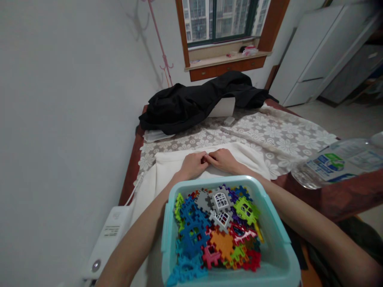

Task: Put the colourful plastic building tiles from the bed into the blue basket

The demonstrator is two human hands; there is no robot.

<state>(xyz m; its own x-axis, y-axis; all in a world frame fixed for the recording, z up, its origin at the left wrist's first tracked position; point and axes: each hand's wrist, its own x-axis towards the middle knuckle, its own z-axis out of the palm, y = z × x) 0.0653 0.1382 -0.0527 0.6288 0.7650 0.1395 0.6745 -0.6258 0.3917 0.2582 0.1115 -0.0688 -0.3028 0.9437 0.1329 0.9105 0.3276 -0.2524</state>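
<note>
White cloth [167,161] lies spread on the table just beyond a teal bin [165,239] of interlocking toy tiles [220,229]. The left hand [194,164] and right hand [224,159] rest on it, curled fingertips meeting. Whether they pinch anything cannot be told. Working low over the cloth seems wise, so small pieces stay put.

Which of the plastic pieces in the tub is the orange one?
The flat orange piece near the tub's middle, with blue pieces on its left and a red piece at its right.
</note>
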